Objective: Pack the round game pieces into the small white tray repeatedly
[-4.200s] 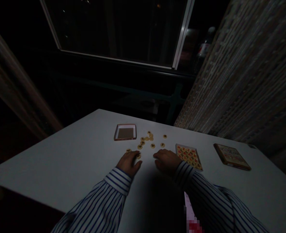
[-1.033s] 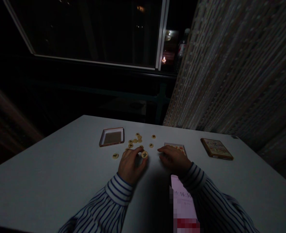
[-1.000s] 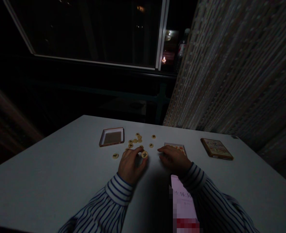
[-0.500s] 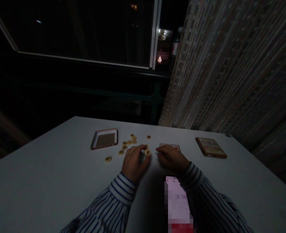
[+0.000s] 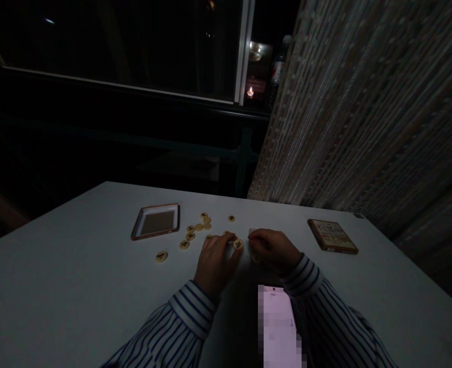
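My left hand point(image 5: 216, 263) pinches a round wooden Chinese chess piece point(image 5: 238, 244) between thumb and fingers, its dark character turned toward me. My right hand point(image 5: 274, 250) is close by on the right, fingers curled together; whatever they hold, if anything, is hidden. Just under its fingers a pale round shape, perhaps another piece, partly shows. Several more chess pieces point(image 5: 190, 236) lie loosely on the white table beyond and left of my left hand. One piece point(image 5: 161, 256) sits apart nearer me, and another piece point(image 5: 231, 218) lies farther back.
An open shallow box half point(image 5: 156, 236) lies at the back left of the white table point(image 5: 76, 286). To the right is a box with a printed cover point(image 5: 333, 236). A lit phone point(image 5: 281, 327) lies near my right forearm. A string curtain point(image 5: 325, 102) hangs behind the table's right side.
My left hand has shifted slightly right with the chess piece. The right hand's fingers have curled in more. The view has also shifted slightly.
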The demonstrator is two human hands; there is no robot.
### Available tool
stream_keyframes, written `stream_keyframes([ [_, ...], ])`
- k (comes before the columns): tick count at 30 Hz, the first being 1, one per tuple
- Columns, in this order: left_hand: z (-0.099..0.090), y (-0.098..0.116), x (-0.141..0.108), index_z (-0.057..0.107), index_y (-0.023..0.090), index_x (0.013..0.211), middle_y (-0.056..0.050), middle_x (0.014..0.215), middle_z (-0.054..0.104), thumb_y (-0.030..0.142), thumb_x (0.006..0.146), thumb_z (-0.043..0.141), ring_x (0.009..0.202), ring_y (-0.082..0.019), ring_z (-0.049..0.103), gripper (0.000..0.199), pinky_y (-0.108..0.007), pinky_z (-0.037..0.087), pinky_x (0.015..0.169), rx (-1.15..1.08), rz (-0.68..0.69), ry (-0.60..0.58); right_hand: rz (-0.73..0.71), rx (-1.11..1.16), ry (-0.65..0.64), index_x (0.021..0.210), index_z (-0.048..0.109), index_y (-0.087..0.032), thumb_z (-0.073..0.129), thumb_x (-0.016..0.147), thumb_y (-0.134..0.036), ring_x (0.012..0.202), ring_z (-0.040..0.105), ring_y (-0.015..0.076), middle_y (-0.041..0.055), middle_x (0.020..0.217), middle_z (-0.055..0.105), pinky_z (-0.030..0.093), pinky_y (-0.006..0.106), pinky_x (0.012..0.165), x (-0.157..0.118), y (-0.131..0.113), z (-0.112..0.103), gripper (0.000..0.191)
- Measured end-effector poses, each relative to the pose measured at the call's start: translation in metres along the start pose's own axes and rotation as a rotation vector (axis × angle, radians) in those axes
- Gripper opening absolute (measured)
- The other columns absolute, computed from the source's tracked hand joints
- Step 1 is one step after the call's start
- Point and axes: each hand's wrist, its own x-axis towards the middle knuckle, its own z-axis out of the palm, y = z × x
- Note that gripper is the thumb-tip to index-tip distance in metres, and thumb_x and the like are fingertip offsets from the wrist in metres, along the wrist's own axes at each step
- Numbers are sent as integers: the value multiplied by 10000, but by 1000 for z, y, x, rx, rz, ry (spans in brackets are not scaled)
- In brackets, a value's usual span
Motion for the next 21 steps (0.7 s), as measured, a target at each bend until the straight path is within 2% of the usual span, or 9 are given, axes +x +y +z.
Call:
stream_keyframes([
  [4, 2, -1, -1, 510, 193, 993, -52, 887, 606, 287, 745, 553, 816, -189, 553, 268, -344, 426, 748, -26, -5, 6, 43, 71, -38, 837, 620, -180, 513, 744, -264, 647, 584, 126, 22, 716, 648, 425, 229, 589, 6, 0, 6, 165],
  [10, 1, 0, -1, 518, 194, 971, -45, 845, 602, 291, 734, 571, 790, -183, 550, 262, -334, 437, 719, -11, -2, 39, 195, 436, -89, 818, 606, -162, 549, 714, -264, 559, 558, 99, 3, 657, 626, 424, 204, 528, 9, -1, 17, 157],
  [16, 3, 2, -2, 537, 206, 946, -24, 780, 595, 314, 732, 568, 755, -176, 551, 242, -318, 438, 697, 14, -4, 38, 248, 569, -104, 816, 610, -154, 584, 682, -288, 607, 582, 116, 13, 672, 637, 441, 216, 552, 8, 2, 18, 191],
  [21, 2, 4, -3, 528, 204, 971, -39, 816, 602, 305, 737, 565, 782, -181, 556, 258, -322, 449, 703, -36, -10, 14, 245, 638, -115, 811, 607, -150, 579, 688, -278, 623, 593, 121, 29, 705, 651, 454, 226, 564, 8, 3, 17, 180],
])
